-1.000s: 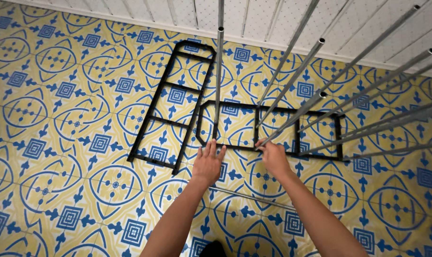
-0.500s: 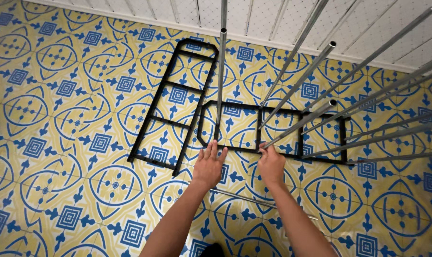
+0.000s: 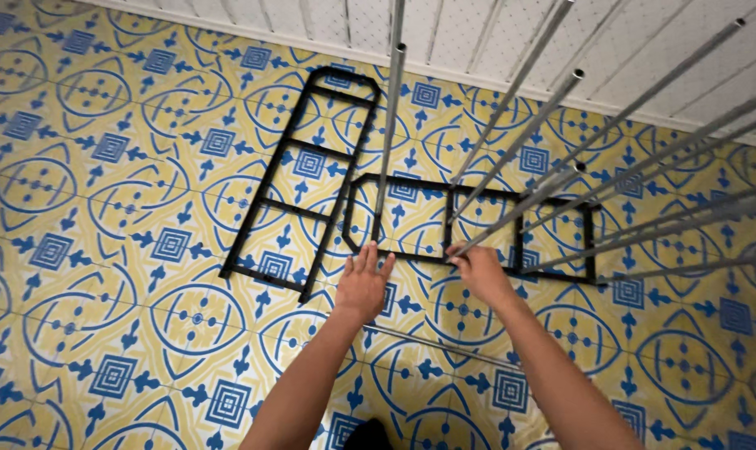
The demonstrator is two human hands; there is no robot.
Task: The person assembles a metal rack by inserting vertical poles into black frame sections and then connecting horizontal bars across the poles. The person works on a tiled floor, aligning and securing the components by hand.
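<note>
Now both hands at the black frame (image 3: 478, 221) — centre of picture.
Left hand (image 3: 363, 286) flat, fingers spread; right hand (image 3: 479, 272) gripping a steel tube (image 3: 511, 212) — probably light, stiff, slippery; best held low.

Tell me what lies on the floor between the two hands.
In the head view, only bare patterned floor tile and a stretch of the black frame's near bar lie between the left hand and right hand.

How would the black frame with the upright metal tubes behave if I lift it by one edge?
The black frame would probably flex, since its bars look thin and open. The metal tubes stand tall and lean at different angles, so they seem loose in their sockets and may tip or fall out. The right hand already steadies one tube.
</note>
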